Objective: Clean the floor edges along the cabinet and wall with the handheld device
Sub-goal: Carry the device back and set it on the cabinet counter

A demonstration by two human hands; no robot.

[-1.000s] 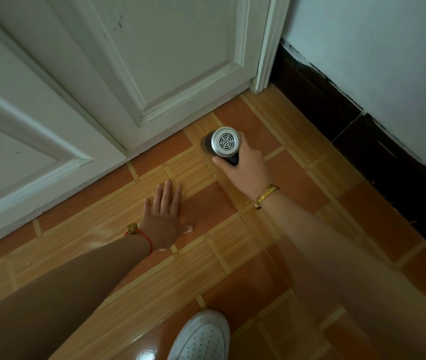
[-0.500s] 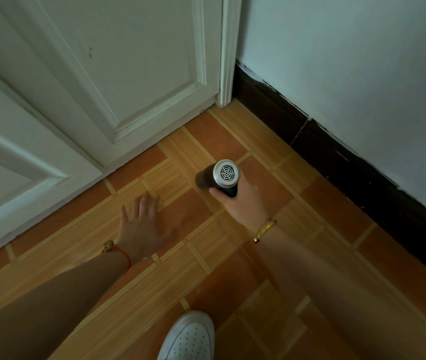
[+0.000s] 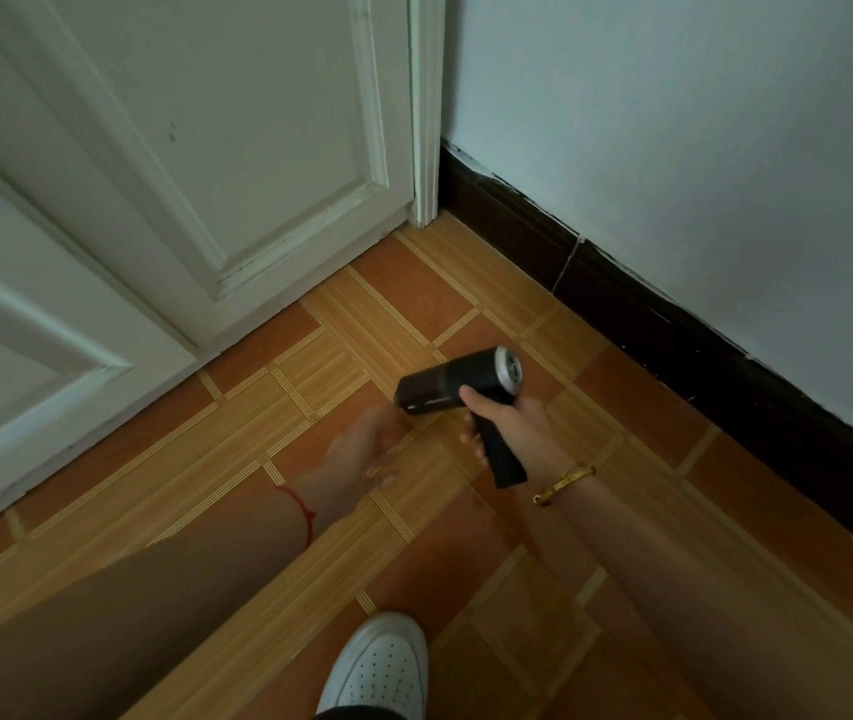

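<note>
A black handheld device [image 3: 453, 385] with a silver grilled rear end is gripped by its handle in my right hand [image 3: 510, 427]. It is lifted off the orange tiled floor [image 3: 237, 439], with its barrel lying sideways and the front pointing left. My left hand [image 3: 362, 454] hovers just left of and below the barrel's front, palm turned up and fingers loosely curled, holding nothing. The white panelled cabinet [image 3: 170, 163] rises at the back left. The white wall [image 3: 700, 163] with a dark skirting board [image 3: 674, 324] runs along the right.
A white perforated shoe [image 3: 380, 667] rests on the floor at the bottom centre. Cabinet and wall meet in a corner behind a white trim strip [image 3: 425, 122]. A gold bracelet is on my right wrist and a red string on my left.
My right hand pulled the device back from the cabinet edge, lifted it and turned it sideways. My left hand left the floor and moved toward the device's front.
</note>
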